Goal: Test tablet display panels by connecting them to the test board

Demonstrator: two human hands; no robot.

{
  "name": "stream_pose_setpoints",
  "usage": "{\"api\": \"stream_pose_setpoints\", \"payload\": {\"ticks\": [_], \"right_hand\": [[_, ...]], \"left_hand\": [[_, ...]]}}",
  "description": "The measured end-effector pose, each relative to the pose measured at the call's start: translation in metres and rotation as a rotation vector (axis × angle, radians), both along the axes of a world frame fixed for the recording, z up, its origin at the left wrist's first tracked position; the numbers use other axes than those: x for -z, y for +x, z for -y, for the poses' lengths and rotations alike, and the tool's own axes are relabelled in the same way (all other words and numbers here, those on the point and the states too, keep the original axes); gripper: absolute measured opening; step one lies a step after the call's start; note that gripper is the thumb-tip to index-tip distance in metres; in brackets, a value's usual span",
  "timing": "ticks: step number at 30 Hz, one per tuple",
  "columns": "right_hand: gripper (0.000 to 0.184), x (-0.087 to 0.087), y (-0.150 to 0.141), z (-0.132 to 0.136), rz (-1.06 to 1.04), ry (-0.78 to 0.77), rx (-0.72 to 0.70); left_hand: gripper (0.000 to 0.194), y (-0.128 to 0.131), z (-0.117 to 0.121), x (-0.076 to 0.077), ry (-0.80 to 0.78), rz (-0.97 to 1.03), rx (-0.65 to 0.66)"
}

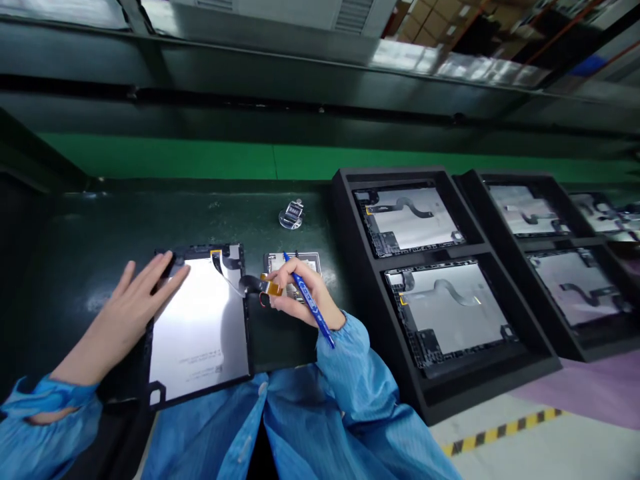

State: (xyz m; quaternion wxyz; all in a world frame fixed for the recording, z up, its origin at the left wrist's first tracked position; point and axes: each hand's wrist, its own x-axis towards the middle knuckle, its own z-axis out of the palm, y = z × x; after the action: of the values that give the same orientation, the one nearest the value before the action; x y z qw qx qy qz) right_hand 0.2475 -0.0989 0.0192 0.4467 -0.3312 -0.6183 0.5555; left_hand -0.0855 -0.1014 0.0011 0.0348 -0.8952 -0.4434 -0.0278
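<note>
A tablet screen assembly (200, 333) with a silvery back and black frame lies in front of me on the dark green bench. My left hand (143, 293) rests flat on its upper left corner, fingers spread. From the top edge of the assembly a dark flex cable (250, 285) with an orange end runs out to the right. My right hand (305, 287) pinches that end between thumb and fingers, and also carries a blue pen (314, 303) slanting across it. Partly hidden under this hand is a small printed card or plate (313, 260).
A small shiny round object (291, 215) sits farther back. On the right, black trays (345, 220) hold several similar screen assemblies (453, 310) with flex cables. A green strip (200, 157) and a dark rail border the bench's far side.
</note>
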Motion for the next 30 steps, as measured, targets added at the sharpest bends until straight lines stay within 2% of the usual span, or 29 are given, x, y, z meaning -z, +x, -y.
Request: {"api": "stream_pose_setpoints", "payload": {"ticks": [2,5,9,11,13,18,23,25,28,29,30], "right_hand": [[0.027,-0.001,-0.002,0.001,0.003,-0.024,-0.023],[0.02,0.0,-0.007,0.002,0.074,-0.013,-0.069],[0.017,0.0,-0.012,0.003,0.177,0.055,-0.089],[0.017,0.0,-0.013,0.004,0.222,0.077,-0.089],[0.017,0.001,-0.014,0.004,0.239,0.079,-0.097],[0.015,0.0,-0.015,0.003,0.198,0.095,-0.126],[0.018,0.003,-0.018,0.005,0.186,0.095,-0.151],[0.02,0.006,-0.018,0.005,0.149,0.075,-0.136],[0.013,0.007,-0.012,-0.001,0.096,0.076,0.069],[0.007,0.006,-0.009,-0.006,0.152,0.107,0.186],[0.01,0.005,-0.004,-0.012,0.256,0.157,0.305]], "left_hand": [[0.063,0.013,0.0,-0.011,0.044,0.028,-0.069],[0.054,0.047,0.004,-0.03,-0.028,0.277,-0.057],[0.027,0.097,0.007,-0.046,-0.377,0.648,0.034],[0.015,0.113,0.005,-0.046,-0.564,0.747,-0.017],[0.013,0.119,0.001,-0.045,-0.712,0.828,-0.098],[0.013,0.116,-0.003,-0.042,-0.883,0.903,-0.168],[0.018,0.12,-0.001,-0.041,-0.933,0.909,-0.193],[0.018,0.116,0.0,-0.041,-0.914,0.953,-0.263],[0.025,0.09,0.004,-0.043,-0.842,1.071,-0.414],[0.031,0.075,0.009,-0.043,-0.844,1.086,-0.443],[0.039,0.059,0.016,-0.042,-0.884,1.073,-0.449]]}}
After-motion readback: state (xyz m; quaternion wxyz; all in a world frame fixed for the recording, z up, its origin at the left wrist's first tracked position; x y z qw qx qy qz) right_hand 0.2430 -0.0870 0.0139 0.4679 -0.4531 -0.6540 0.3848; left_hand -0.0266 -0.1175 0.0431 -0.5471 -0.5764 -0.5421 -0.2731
